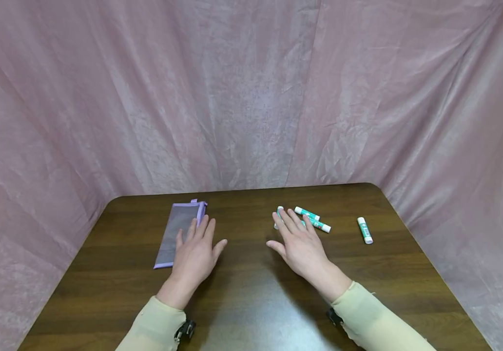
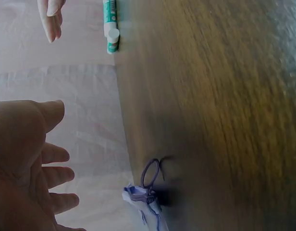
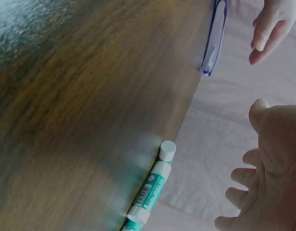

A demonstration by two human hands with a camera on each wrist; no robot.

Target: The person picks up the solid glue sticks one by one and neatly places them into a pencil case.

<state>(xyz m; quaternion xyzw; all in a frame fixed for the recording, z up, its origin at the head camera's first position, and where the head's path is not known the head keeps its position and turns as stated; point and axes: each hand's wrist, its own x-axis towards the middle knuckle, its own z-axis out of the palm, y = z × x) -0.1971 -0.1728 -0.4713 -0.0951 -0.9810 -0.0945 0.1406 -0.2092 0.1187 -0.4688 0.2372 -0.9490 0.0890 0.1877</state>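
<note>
Left hand [image 1: 195,251] near pouch [image 1: 171,237], right hand [image 1: 300,244] near glue sticks [image 1: 307,213], fingers [image 1: 202,227] spread

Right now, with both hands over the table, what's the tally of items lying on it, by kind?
Green-and-white tubes: 4, one partly hidden by fingers
Purple-edged pouch: 1
Total: 5

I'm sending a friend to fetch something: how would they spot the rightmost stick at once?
On the brown table, look past the right hand toward the table's right edge. There lies a green-and-white stick. The other sticks lie bunched near that hand; this one lies alone.
</note>
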